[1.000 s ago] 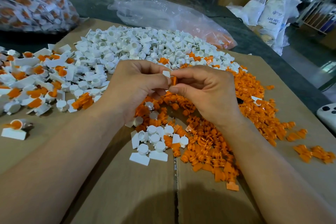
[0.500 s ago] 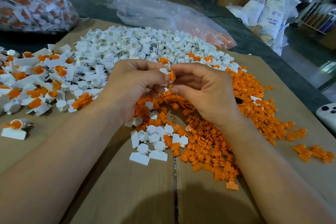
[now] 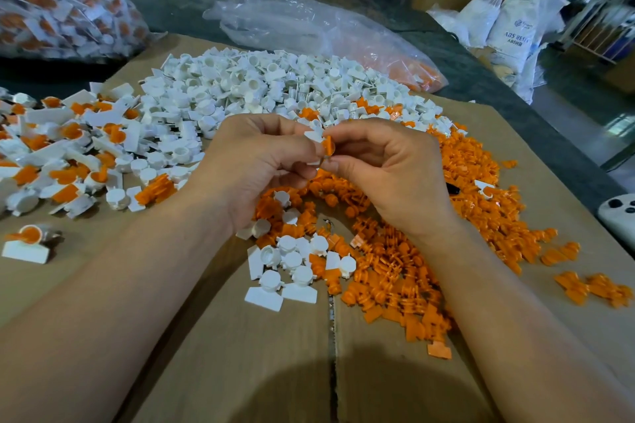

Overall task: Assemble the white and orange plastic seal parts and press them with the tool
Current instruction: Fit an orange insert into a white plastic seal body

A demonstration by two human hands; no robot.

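Observation:
My left hand (image 3: 254, 165) pinches a small white seal part (image 3: 313, 136) between thumb and fingers. Touching it, an orange insert (image 3: 329, 145) is held in the fingertips of my right hand (image 3: 391, 168); the two parts meet between my hands above the table. Behind my hands lies a heap of loose white parts (image 3: 261, 86). To the right and below spreads a heap of orange inserts (image 3: 405, 271). A few white parts (image 3: 292, 264) lie just under my wrists. A pile of joined white-and-orange seals (image 3: 68, 154) is at the left. No pressing tool is visible.
Brown cardboard (image 3: 240, 354) covers the work surface. A clear bag of finished seals (image 3: 51, 0) sits far left, a nearly empty plastic bag (image 3: 309, 27) behind the white heap. One joined seal (image 3: 27, 244) lies alone at the left edge. A white device (image 3: 618, 213) is at the right edge.
Both hands have risen slightly with the parts. The orange insert has gone from beside the white part to pressed against it between the fingertips.

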